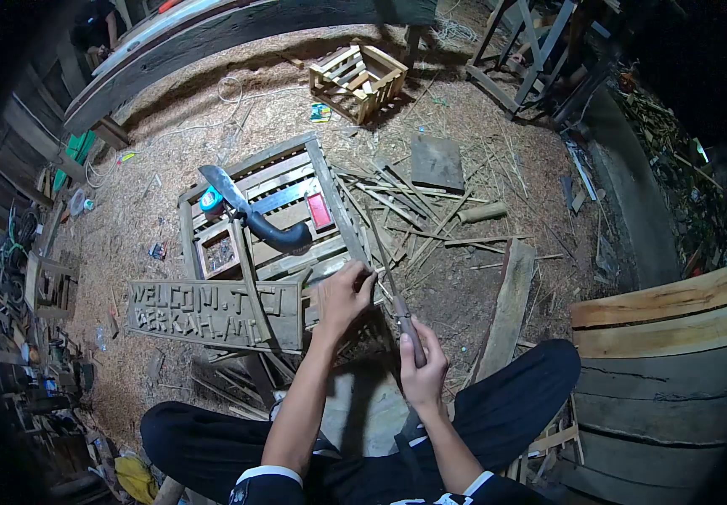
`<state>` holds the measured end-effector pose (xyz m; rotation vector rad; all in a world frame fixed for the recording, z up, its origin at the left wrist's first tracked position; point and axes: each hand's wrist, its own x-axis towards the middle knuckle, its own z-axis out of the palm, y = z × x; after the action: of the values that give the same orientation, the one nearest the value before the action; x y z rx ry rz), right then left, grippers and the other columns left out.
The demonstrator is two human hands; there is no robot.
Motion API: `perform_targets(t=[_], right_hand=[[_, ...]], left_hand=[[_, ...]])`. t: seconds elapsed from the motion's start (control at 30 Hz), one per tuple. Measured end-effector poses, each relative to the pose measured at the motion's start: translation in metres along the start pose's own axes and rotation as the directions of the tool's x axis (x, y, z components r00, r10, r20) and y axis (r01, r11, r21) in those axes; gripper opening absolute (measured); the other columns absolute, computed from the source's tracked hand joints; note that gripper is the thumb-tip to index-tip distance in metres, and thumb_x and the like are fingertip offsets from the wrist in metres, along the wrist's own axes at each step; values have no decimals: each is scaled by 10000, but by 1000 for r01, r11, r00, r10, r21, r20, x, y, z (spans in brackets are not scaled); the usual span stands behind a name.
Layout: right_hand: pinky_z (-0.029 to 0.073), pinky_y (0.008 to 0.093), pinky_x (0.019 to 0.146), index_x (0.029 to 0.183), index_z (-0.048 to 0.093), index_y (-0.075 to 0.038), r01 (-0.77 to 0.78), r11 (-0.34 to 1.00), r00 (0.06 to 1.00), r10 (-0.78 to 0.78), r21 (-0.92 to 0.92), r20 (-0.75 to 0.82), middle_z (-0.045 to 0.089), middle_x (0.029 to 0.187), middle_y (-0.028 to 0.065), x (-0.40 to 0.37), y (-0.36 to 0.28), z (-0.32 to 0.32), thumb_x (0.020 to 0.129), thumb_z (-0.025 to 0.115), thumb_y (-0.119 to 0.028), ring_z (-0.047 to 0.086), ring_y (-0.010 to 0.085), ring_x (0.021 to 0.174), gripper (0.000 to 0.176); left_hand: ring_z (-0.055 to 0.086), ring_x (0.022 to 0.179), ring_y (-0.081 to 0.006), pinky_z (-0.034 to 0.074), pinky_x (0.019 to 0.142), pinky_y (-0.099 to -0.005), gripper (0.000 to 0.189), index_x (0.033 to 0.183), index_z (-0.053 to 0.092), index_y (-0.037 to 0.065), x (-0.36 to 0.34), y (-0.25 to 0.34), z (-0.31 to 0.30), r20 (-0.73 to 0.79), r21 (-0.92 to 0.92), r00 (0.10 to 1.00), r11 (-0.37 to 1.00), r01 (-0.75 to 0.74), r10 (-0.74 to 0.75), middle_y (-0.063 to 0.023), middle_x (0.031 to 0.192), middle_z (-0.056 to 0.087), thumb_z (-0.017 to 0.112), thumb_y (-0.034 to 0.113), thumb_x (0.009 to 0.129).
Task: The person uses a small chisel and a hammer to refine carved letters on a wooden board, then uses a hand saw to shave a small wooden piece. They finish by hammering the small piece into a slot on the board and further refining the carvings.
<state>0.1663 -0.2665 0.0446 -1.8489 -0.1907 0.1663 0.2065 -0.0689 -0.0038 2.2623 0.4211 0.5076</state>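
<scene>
My right hand (424, 362) is wrapped round the brown handle of a long thin-bladed knife (405, 326), its blade pointing up and away. Close to the blade, my left hand (348, 295) has its thumb and fingers pinched together; what they hold is too small to make out. Left of my hands lies a wooden sign (216, 316) with raised letters. Behind it is a slatted wooden frame (262, 177), bearing a large dark-handled blade (275, 234), a blue tape roll (211, 200), a red-and-white box (319, 210) and a small wooden frame (219, 251).
Thin sticks (401, 198) and a flat square board (437, 162) lie ahead on the shavings. A slatted crate (359, 82) stands farther back, before a long bench (237, 38). Planks (662, 362) are at right. Another person (94, 29) is at upper left.
</scene>
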Motion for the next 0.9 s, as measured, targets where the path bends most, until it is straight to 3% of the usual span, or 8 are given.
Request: perform_targets(t=[0.23, 0.33, 0.53, 0.63, 0.73, 0.8, 0.83, 0.9], right_hand=[[548, 358, 963, 1341, 636, 61, 47, 999, 999, -47, -2, 25, 713, 1243, 195, 15, 0, 11, 1039, 647, -172, 704, 250, 1120, 381], [572, 393, 924, 1330, 659, 24, 68, 998, 998, -68, 17, 12, 760, 1162, 211, 22, 4, 18, 1027, 666, -199, 756, 295, 1068, 376], [585, 415, 895, 1320, 661, 26, 129, 986, 991, -131, -102, -5, 763, 1139, 230, 21, 5, 20, 1025, 662, -192, 768, 341, 1024, 367], [589, 403, 888, 1320, 660, 32, 67, 992, 997, -64, -106, 32, 764, 1132, 225, 5, -8, 6, 1027, 665, -185, 771, 311, 1018, 365], [590, 383, 882, 1325, 655, 42, 52, 994, 999, -50, -98, 22, 763, 1116, 209, -32, -9, -26, 1026, 672, -165, 764, 261, 1016, 364], [587, 367, 888, 1333, 646, 53, -68, 997, 998, 69, -33, 13, 760, 1113, 197, -43, -20, -37, 1023, 678, -144, 746, 220, 1026, 368], [587, 367, 888, 1333, 646, 53, -65, 997, 998, 66, -31, 13, 760, 1113, 197, -38, -22, -34, 1023, 678, -144, 746, 220, 1026, 368], [582, 359, 896, 1330, 649, 54, 133, 990, 990, -135, -50, -33, 762, 1130, 195, -19, -28, -21, 1019, 685, -147, 739, 207, 1039, 372]], left_hand=[[702, 741, -329, 525, 641, -421, 166, 959, 694, 69, -1, -6, 2, 19, -58, 1000, 998, -2, 3, -109, 902, 705, 754, 223, 944], [703, 749, -339, 526, 644, -425, 156, 962, 694, 68, -1, -9, 3, 3, -88, 1000, 996, -18, 18, -114, 908, 705, 757, 209, 940], [698, 749, -352, 521, 641, -425, 159, 958, 693, 68, -1, -6, 2, 22, -69, 999, 997, 26, -25, -109, 890, 702, 762, 209, 937], [685, 693, -293, 508, 619, -389, 174, 960, 703, 69, -2, -6, 3, -22, -19, 1000, 1000, 11, -11, -114, 837, 680, 781, 221, 927], [685, 700, -306, 509, 620, -398, 183, 956, 702, 74, -1, -6, 0, -24, -51, 1000, 999, 5, -6, -114, 844, 687, 782, 236, 924], [686, 701, -309, 509, 619, -399, 181, 953, 699, 73, 0, -2, 0, -19, -58, 1000, 998, -20, 19, -113, 845, 688, 779, 233, 926], [694, 736, -323, 516, 637, -409, 179, 952, 690, 70, 0, 0, 0, -4, -50, 1000, 999, -13, 13, -114, 870, 694, 771, 229, 932], [711, 805, -352, 530, 674, -429, 178, 949, 671, 63, -2, 2, -5, 23, -27, 1000, 1000, 6, -5, -116, 919, 707, 755, 219, 944]])
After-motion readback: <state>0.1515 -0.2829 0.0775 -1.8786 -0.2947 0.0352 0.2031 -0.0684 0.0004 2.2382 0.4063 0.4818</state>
